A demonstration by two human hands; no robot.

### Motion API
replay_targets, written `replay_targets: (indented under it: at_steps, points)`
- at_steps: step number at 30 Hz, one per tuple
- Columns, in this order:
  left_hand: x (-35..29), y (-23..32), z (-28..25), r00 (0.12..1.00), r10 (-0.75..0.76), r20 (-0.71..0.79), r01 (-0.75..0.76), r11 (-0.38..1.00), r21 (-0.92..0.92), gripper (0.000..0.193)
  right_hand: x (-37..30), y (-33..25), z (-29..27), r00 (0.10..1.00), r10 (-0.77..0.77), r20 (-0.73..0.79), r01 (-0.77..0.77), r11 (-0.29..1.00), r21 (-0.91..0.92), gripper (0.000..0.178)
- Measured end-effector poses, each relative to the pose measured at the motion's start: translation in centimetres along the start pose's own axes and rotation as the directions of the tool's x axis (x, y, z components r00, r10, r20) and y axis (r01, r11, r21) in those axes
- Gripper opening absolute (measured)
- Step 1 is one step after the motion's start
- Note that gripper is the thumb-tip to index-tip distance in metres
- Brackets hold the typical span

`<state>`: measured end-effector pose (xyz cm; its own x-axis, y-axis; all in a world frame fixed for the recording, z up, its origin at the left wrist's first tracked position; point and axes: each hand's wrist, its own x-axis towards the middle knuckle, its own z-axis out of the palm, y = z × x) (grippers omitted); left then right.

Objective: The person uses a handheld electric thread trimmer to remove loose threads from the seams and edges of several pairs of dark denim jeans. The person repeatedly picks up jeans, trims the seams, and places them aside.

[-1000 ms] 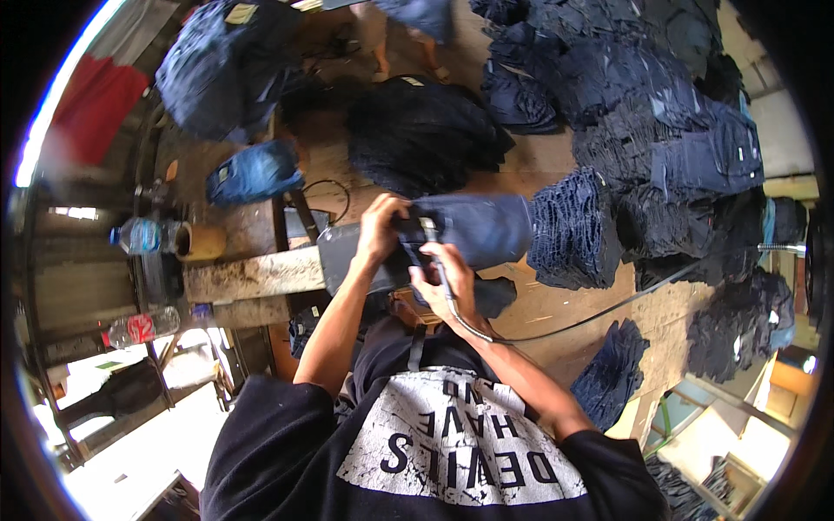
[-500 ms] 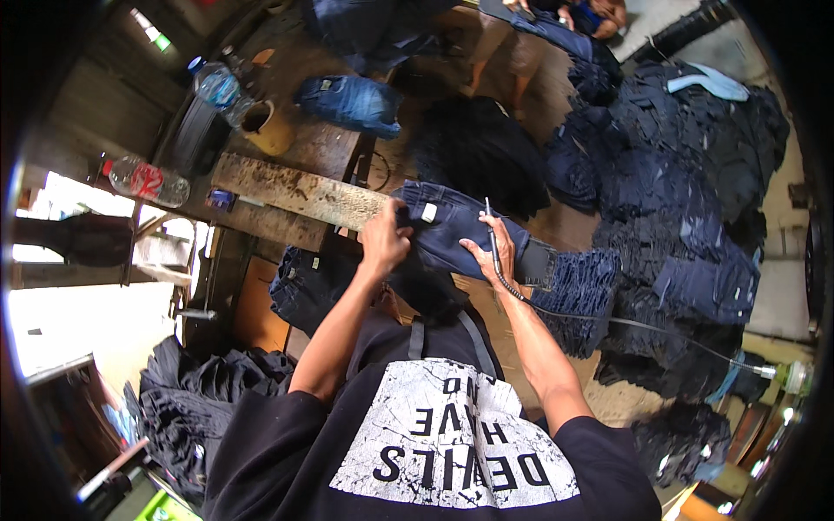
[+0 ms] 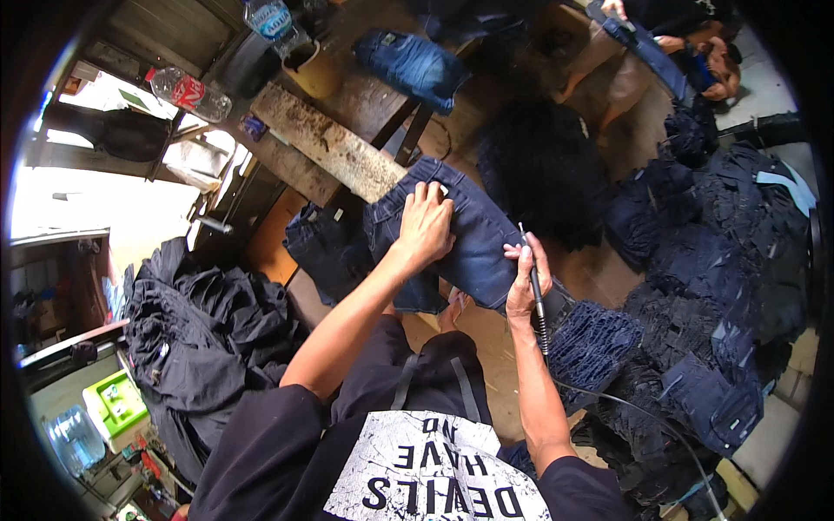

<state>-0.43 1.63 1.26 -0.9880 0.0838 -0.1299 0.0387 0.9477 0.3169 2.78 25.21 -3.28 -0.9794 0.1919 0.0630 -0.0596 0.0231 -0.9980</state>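
Note:
Dark blue denim jeans (image 3: pixel 486 252) are draped over the end of a worn wooden board (image 3: pixel 334 143), waistband toward the board. My left hand (image 3: pixel 426 227) lies over the upper part of them, fingers bent and closed on the fabric; a small white label peeks out beside the fingertips. Farther right, by the leg, my right hand (image 3: pixel 528 282) holds a slim pen-like rotary tool (image 3: pixel 538 300), its thin metal tip pointing up and away from me. A ribbed sleeve and a dark cable run from the tool along my right forearm.
Heaped dark garments (image 3: pixel 695 304) lie to the right and a black pile (image 3: pixel 543 174) beyond the jeans. More black clothes (image 3: pixel 208 330) are at left. Faded jeans (image 3: pixel 413 69), a yellow mug (image 3: pixel 311 74) and plastic bottles (image 3: pixel 189 94) stand around the bench. Another person (image 3: pixel 704 61) handles denim at far right.
My view has swung, shifting the surroundings. My left hand has moved from the waistband's edge by the board onto the front of the jeans. The tool stays in my right hand.

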Motion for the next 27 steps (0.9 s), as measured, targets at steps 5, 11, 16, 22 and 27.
replay_targets:
  at_steps: [5, 11, 16, 22, 27]
  points:
    - [0.6, -2.6, -2.1, 0.994, -0.051, 0.096, 0.086, 0.905, -0.418, 0.061, 1.1, -2.4, -0.2, 0.987, -0.12, 0.105, 0.135, 0.98, -0.149, 0.037]
    - [-0.8, -4.4, -1.2, 0.991, -0.077, 0.109, 0.133, 0.66, -0.739, 0.089, 3.1, -2.3, 4.6, 0.747, -0.428, 0.508, 0.567, 0.809, -0.152, 0.029]
    - [-0.9, -5.4, 0.1, 0.99, -0.098, 0.102, 0.14, 0.561, -0.816, 0.084, 2.5, -0.5, 7.1, 0.743, -0.463, 0.483, 0.533, 0.846, -0.009, 0.032]
    - [-0.9, -5.4, 0.2, 0.991, -0.115, 0.062, 0.115, 0.543, -0.831, 0.09, 2.8, -0.2, 6.4, 0.661, -0.462, 0.591, 0.568, 0.823, 0.008, 0.034]
    - [-0.8, -5.5, 0.4, 0.988, -0.132, 0.085, 0.142, 0.515, -0.845, 0.09, 2.9, -0.4, 6.7, 0.681, -0.426, 0.596, 0.556, 0.83, -0.041, 0.034]
